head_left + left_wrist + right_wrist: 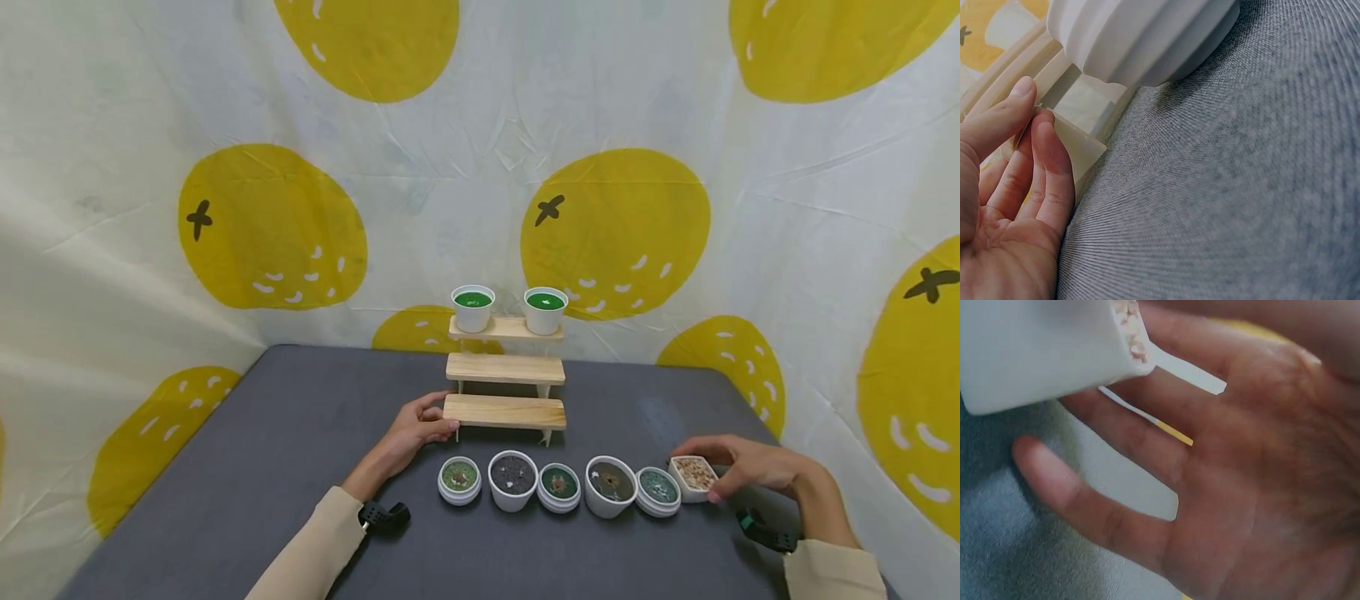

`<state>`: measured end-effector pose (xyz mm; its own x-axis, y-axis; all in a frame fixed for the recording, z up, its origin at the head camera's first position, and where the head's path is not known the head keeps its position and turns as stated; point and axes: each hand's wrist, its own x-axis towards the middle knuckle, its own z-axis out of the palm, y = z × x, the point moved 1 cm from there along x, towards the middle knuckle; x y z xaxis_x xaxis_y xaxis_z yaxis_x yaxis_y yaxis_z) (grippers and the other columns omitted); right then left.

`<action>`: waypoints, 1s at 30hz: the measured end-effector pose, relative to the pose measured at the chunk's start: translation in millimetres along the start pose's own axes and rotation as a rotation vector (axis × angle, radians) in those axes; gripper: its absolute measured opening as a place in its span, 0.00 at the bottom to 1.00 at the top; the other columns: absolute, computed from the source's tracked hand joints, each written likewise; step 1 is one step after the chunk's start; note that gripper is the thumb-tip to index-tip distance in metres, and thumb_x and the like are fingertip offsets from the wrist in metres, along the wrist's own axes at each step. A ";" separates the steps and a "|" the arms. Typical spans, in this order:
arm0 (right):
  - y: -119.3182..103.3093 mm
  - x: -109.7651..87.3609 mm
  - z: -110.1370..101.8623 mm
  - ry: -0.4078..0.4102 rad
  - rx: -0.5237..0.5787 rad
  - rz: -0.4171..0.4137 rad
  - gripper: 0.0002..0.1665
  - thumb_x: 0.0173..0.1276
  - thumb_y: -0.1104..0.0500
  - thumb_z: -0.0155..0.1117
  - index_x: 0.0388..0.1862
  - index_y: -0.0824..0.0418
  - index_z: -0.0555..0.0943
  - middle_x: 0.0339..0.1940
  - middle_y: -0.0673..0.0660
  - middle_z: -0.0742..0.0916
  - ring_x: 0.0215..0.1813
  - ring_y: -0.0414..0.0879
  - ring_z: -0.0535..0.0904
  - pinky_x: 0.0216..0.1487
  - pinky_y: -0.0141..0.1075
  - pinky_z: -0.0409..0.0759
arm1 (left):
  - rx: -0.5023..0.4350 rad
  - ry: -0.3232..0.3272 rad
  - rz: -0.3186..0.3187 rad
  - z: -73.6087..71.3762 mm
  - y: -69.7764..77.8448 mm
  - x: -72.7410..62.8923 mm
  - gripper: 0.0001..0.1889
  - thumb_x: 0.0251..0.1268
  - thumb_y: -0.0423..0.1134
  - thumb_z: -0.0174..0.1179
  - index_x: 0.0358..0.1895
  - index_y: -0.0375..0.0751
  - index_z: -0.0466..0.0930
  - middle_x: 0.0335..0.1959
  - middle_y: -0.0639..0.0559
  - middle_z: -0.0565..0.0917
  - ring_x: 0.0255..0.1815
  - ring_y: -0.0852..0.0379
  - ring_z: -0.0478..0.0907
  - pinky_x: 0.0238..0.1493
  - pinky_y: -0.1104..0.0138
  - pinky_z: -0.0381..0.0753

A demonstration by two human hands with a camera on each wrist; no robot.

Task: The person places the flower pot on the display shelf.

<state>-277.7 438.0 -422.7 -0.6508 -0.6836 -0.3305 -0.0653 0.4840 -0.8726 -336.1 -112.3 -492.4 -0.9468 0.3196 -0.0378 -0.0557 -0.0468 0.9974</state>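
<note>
My left hand [408, 429] pinches the left end of the lowest step of a three-step wooden display stand [504, 410]. In the left wrist view, thumb and fingertips [1047, 115] meet at the end of that step, by a pale side support. Over to the right, my right hand [765, 465] holds a small square white pot [693, 475] filled with beige pebbles, fingers at its far side and thumb at its near side. The right wrist view shows the pot's white wall [1035, 356] close up, with the little finger stretched out away from it.
Before the stand, a row of round white pots runs rightward: a ribbed one [460, 481], a taller one [513, 481], another ribbed one [558, 487], a tall one [609, 487] and a ribbed one [658, 492]. Two white cups with green contents [472, 310] stand on the top step. A patterned curtain hangs behind.
</note>
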 end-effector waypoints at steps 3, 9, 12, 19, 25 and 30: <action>0.4 -0.2 0.6 0.003 0.002 0.008 0.34 0.67 0.66 0.66 0.72 0.69 0.72 0.66 0.52 0.83 0.63 0.29 0.76 0.57 0.23 0.72 | 0.005 -0.006 -0.009 0.0 -2.2 -0.2 0.41 0.63 0.33 0.72 0.79 0.39 0.63 0.35 0.54 0.86 0.36 0.61 0.83 0.40 0.68 0.85; 0.7 -0.1 -1.1 -0.003 -0.006 0.009 0.34 0.68 0.65 0.64 0.72 0.70 0.72 0.67 0.49 0.82 0.64 0.26 0.74 0.57 0.23 0.72 | 0.003 -0.003 -0.009 -0.1 -2.8 -0.4 0.41 0.64 0.34 0.72 0.79 0.40 0.63 0.35 0.55 0.86 0.36 0.61 0.83 0.40 0.68 0.85; 0.4 0.5 -3.2 -0.012 -0.016 -0.022 0.33 0.69 0.66 0.62 0.72 0.71 0.71 0.68 0.48 0.82 0.65 0.25 0.74 0.58 0.23 0.72 | 0.002 -0.009 -0.003 -0.4 -2.1 -0.1 0.41 0.64 0.34 0.72 0.79 0.40 0.63 0.35 0.55 0.86 0.36 0.62 0.83 0.40 0.69 0.85; -3.7 2.5 -5.0 0.016 -0.049 -0.036 0.33 0.69 0.64 0.63 0.71 0.72 0.71 0.64 0.51 0.83 0.59 0.34 0.78 0.54 0.27 0.74 | 0.003 -0.020 0.002 -1.4 -1.0 0.8 0.41 0.64 0.33 0.72 0.79 0.39 0.62 0.35 0.55 0.86 0.36 0.62 0.83 0.40 0.69 0.85; -14.3 -0.3 -2.2 0.074 -0.102 -0.011 0.33 0.69 0.62 0.65 0.71 0.71 0.71 0.60 0.52 0.83 0.53 0.39 0.78 0.50 0.30 0.74 | 0.005 -0.018 -0.001 -0.5 0.4 0.6 0.41 0.64 0.34 0.72 0.79 0.39 0.62 0.35 0.55 0.86 0.37 0.62 0.83 0.40 0.69 0.85; -24.4 -2.4 -1.5 0.109 -0.129 -0.036 0.33 0.70 0.63 0.65 0.71 0.72 0.70 0.57 0.53 0.84 0.52 0.39 0.79 0.50 0.30 0.75 | 0.000 -0.012 -0.002 -0.7 1.2 0.0 0.41 0.64 0.33 0.72 0.79 0.40 0.63 0.35 0.55 0.86 0.37 0.62 0.83 0.40 0.69 0.85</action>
<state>-275.7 428.7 -400.1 -0.7239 -0.6417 -0.2532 -0.1817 0.5314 -0.8274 -336.4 -113.0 -491.3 -0.9427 0.3314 -0.0390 -0.0574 -0.0460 0.9973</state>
